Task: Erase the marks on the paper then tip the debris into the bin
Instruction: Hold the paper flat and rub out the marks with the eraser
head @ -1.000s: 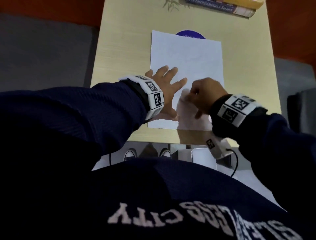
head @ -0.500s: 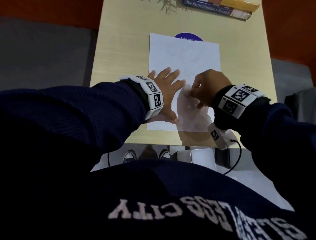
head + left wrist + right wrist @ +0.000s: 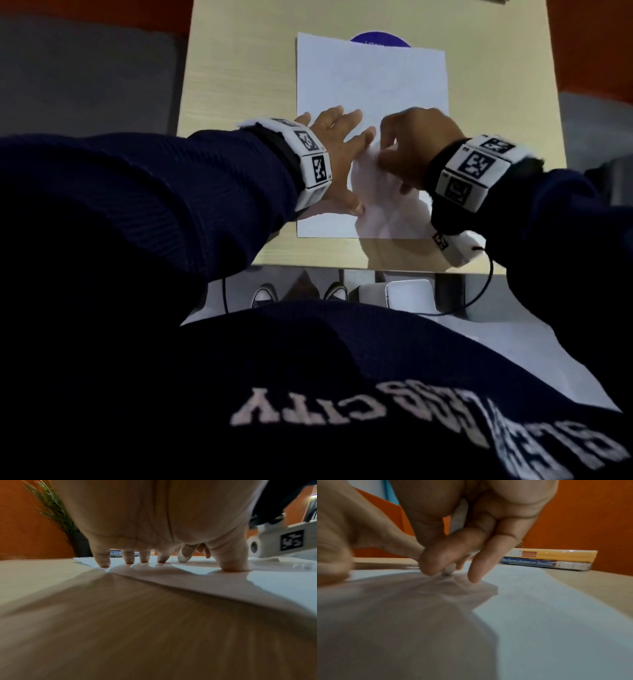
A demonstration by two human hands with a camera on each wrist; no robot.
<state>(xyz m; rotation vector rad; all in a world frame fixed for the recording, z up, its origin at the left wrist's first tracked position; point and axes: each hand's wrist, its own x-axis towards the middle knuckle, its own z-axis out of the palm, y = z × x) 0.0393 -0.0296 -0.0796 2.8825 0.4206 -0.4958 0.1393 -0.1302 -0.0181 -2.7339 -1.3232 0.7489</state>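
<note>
- Flat on the pale wooden worktop lies the white paper, its long sides running away from the person; faint pencil marks show on its far half.
- Spread and straight, the left hand presses on the paper's near left part; in the left wrist view its fingers stand apart with tips on the sheet and the thumb down nearer the camera.
- Just beside it, the right hand is bunched over the middle of the paper, its fingers curled together.
- Seen from the right wrist, those fingers pinch a small white eraser, whose tip touches the paper; the picture is blurred there, so the eraser's shape is unclear.
- From the left wrist view the same eraser shows as a white tip under a finger, on the sheet between the left index finger and thumb.
- Under the paper's far edge a round purple disc sticks out.
- Two stacked books, yellow over blue, lie at the worktop's far end.
- A green plant in a dark pot stands at the orange wall.
- Both wrists wear white bands with black square markers, over dark blue sleeves.
- Below the worktop's near edge sits a white bin, close by the person's shoes.
</note>
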